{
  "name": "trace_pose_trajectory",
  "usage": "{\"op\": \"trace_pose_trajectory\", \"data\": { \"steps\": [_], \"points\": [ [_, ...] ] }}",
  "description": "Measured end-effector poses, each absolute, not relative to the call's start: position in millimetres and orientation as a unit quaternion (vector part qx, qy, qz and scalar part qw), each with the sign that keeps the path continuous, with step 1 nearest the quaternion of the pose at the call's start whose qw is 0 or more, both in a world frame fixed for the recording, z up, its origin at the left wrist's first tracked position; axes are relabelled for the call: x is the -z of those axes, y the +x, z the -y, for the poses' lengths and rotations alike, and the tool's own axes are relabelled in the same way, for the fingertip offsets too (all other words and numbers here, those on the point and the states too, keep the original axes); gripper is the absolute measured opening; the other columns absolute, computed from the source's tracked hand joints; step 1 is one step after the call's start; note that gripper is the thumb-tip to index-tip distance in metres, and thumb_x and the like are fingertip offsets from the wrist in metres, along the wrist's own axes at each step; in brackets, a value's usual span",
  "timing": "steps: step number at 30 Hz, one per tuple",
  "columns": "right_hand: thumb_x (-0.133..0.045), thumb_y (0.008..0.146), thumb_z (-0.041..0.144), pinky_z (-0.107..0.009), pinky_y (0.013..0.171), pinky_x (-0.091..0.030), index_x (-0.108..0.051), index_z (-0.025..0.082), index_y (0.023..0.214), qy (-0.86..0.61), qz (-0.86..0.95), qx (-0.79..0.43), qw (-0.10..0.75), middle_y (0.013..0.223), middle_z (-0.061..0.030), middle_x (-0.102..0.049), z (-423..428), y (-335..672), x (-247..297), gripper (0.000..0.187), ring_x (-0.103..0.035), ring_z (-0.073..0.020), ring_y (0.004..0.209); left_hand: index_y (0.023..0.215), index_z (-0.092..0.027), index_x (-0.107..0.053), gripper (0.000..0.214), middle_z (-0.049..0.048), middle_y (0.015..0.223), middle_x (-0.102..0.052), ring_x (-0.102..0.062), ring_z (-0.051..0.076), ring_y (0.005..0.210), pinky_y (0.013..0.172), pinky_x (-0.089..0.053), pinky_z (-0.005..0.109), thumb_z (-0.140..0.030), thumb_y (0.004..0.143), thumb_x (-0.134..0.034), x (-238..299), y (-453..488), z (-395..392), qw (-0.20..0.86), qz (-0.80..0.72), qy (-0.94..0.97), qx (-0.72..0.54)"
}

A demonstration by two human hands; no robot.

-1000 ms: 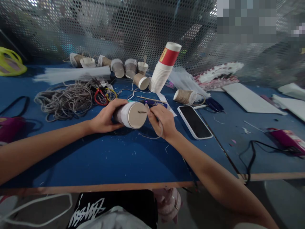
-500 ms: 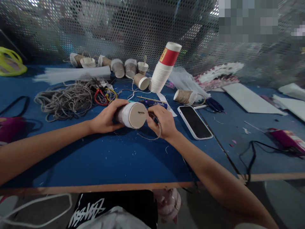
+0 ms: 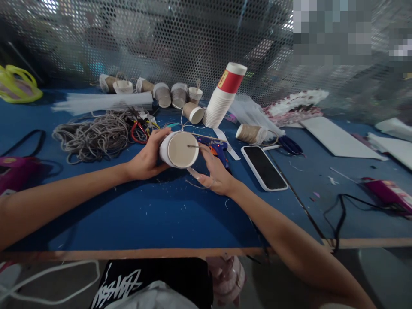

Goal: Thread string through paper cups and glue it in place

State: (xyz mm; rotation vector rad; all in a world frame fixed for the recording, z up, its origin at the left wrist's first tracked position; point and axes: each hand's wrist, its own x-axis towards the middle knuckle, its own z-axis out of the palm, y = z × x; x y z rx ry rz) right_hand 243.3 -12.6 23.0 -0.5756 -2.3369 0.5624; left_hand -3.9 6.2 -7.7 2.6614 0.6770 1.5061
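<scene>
A paper cup [image 3: 180,150] wrapped in whitish material lies tilted, its round base turned toward me. My left hand [image 3: 149,156] is closed around the cup's left side. From the base pokes a short piece of brown twine [image 3: 192,146], reaching toward my right hand [image 3: 214,169]. That hand is at the cup's right edge, thumb and fingers apart; whether its fingertips touch the cup is hard to tell. A loose strand of twine curls below the right thumb. Behind the right hand lies a blue hot glue gun [image 3: 220,150] with an orange part.
Behind are a tangle of grey cord [image 3: 93,133], red-handled scissors [image 3: 139,133], several twine-wrapped cups [image 3: 162,95] and a leaning stack of paper cups [image 3: 222,101]. A phone [image 3: 264,167] lies to the right. A perforated metal screen [image 3: 180,38] stands along the back.
My right hand's fingers have opened from a pinch beside the cup's base. The cup's base has turned more toward me, and more of the glue gun shows.
</scene>
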Motion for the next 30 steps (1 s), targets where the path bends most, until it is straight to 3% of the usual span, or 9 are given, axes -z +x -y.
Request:
{"op": "trace_pose_trajectory", "data": {
  "steps": [6, 10, 13, 17, 21, 24, 27, 30],
  "points": [
    [-0.048, 0.092, 0.049, -0.052, 0.115, -0.035, -0.014, 0.028, 0.152, -0.246, 0.857, -0.318, 0.323, 0.156, -0.0115, -0.034, 21, 235, -25, 0.072, -0.038, -0.0258, 0.142, 0.141, -0.024, -0.028, 0.081, 0.0152, 0.129, -0.048, -0.050, 0.034, 0.123, 0.104, -0.045, 0.055, -0.048, 0.079, -0.072, 8, -9, -6, 0.010, -0.285, 0.811, -0.512],
    [-0.045, 0.092, 0.043, -0.050, 0.106, -0.047, -0.030, 0.026, 0.145, -0.248, 0.794, -0.397, 0.388, 0.146, -0.0121, -0.048, 20, 234, -20, 0.057, -0.052, -0.0243, 0.130, 0.138, -0.023, -0.032, 0.073, 0.0104, 0.125, -0.049, -0.052, 0.031, 0.121, 0.102, -0.050, 0.053, -0.048, 0.080, -0.071, 4, -9, 0, -0.054, -0.338, 0.772, -0.535],
    [-0.045, 0.087, 0.050, -0.049, 0.100, -0.052, -0.046, 0.022, 0.130, -0.250, 0.740, -0.453, 0.431, 0.129, -0.0114, -0.061, 18, 234, -20, 0.052, -0.060, -0.0256, 0.120, 0.138, -0.022, -0.033, 0.066, 0.0088, 0.128, -0.050, -0.053, 0.029, 0.121, 0.104, -0.050, 0.050, -0.048, 0.086, -0.064, 0, -7, 5, -0.080, -0.354, 0.781, -0.508],
    [-0.050, 0.080, 0.061, -0.047, 0.102, -0.050, -0.054, 0.022, 0.119, -0.255, 0.701, -0.479, 0.463, 0.121, -0.0108, -0.065, 20, 234, -26, 0.056, -0.063, -0.0274, 0.116, 0.143, -0.020, -0.029, 0.081, 0.0133, 0.132, -0.051, -0.053, 0.035, 0.121, 0.105, -0.047, 0.056, -0.054, 0.081, -0.068, 2, -7, 2, -0.094, -0.338, 0.797, -0.492],
    [-0.041, 0.079, 0.076, -0.048, 0.106, -0.047, -0.049, 0.020, 0.130, -0.250, 0.720, -0.479, 0.436, 0.127, -0.0132, -0.063, 21, 234, -28, 0.076, -0.058, -0.0297, 0.124, 0.149, -0.021, -0.016, 0.094, 0.0179, 0.141, -0.042, -0.046, 0.040, 0.127, 0.107, -0.038, 0.062, -0.061, 0.080, -0.066, 8, -7, -5, -0.064, -0.342, 0.805, -0.481],
    [-0.038, 0.080, 0.078, -0.048, 0.104, -0.048, -0.046, 0.021, 0.136, -0.272, 0.719, -0.465, 0.440, 0.131, -0.0128, -0.060, 17, 235, -22, 0.079, -0.056, -0.0289, 0.126, 0.153, -0.017, -0.007, 0.090, 0.0227, 0.142, -0.037, -0.041, 0.041, 0.129, 0.107, -0.034, 0.064, -0.060, 0.088, -0.053, 10, -7, -6, -0.047, -0.324, 0.832, -0.447],
    [-0.033, 0.084, 0.076, -0.047, 0.103, -0.049, -0.046, 0.023, 0.137, -0.304, 0.717, -0.426, 0.460, 0.136, -0.0117, -0.057, 12, 236, -17, 0.075, -0.053, -0.0273, 0.130, 0.154, -0.017, -0.005, 0.077, 0.0228, 0.138, -0.037, -0.044, 0.036, 0.125, 0.104, -0.039, 0.060, -0.051, 0.096, -0.043, 11, -6, -6, -0.043, -0.304, 0.852, -0.423],
    [-0.027, 0.088, 0.074, -0.046, 0.104, -0.049, -0.045, 0.024, 0.138, -0.316, 0.729, -0.400, 0.456, 0.140, -0.0106, -0.054, 11, 236, -17, 0.074, -0.049, -0.0260, 0.134, 0.153, -0.020, -0.012, 0.076, 0.0184, 0.126, -0.044, -0.051, 0.030, 0.115, 0.100, -0.047, 0.051, -0.051, 0.094, -0.047, 10, -6, -6, -0.043, -0.292, 0.852, -0.433]
  ]
}}
